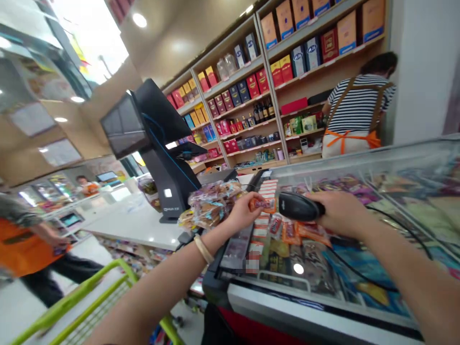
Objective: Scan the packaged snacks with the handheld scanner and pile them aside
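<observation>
My right hand [336, 213] is wrapped round a black handheld barcode scanner [299, 206], with its cord trailing off to the right. Its head points left at a small orange-and-red snack packet [266, 205], which my left hand [247, 210] pinches between thumb and fingers. Below the scanner, several similar orange packets [290, 234] lie on the glass-topped freezer [305, 282]. A strip of white-and-orange labels [261, 233] runs under my left hand. Just left of that hand is a heap of clear-wrapped brown snacks [212, 203].
A black checkout terminal [158, 148] stands on the white counter [132, 225]. At lower left is a green shopping cart [79, 302], near a person in an orange apron [25, 244]. Another person in a striped shirt [359, 103] faces the shelves [283, 86].
</observation>
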`<state>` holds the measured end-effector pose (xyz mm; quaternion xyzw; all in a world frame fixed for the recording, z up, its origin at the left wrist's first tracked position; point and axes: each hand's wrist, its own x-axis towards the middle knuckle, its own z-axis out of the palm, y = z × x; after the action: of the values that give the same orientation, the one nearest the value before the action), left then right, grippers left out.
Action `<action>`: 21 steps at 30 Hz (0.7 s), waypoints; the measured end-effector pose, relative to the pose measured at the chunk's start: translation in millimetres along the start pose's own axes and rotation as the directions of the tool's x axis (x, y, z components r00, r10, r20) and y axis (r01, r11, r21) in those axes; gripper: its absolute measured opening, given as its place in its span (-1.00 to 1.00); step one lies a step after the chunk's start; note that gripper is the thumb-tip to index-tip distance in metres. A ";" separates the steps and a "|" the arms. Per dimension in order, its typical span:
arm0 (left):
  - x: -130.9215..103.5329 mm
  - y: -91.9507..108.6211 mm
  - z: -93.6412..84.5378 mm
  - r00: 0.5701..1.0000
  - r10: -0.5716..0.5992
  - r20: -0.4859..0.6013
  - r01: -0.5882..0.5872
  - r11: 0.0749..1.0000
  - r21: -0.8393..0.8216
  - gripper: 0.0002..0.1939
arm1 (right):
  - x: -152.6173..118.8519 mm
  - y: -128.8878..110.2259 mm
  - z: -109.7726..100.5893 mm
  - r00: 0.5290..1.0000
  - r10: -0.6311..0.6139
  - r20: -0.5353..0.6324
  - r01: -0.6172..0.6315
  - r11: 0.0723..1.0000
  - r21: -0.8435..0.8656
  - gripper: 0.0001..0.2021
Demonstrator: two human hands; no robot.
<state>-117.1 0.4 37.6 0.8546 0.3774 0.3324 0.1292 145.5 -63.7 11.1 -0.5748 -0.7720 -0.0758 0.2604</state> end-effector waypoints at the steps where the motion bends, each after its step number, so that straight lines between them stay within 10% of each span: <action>1: 1.4 -0.7 1.0 1.000 0.008 0.002 -0.008 1.000 -0.008 -0.81 | 0.1 -3.1 -3.2 1.000 0.000 0.012 0.001 1.000 -0.026 -0.65; 21: 6.1 -7.2 13.3 1.000 0.010 -0.013 -0.012 0.992 -0.129 -0.81 | 0.3 -1.6 -10.2 0.999 0.049 0.020 -0.048 0.996 -0.071 -0.75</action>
<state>-109.3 10.2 27.2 0.8446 0.3512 0.3619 0.1799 147.2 -68.2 20.3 -0.6030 -0.7575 -0.0902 0.2332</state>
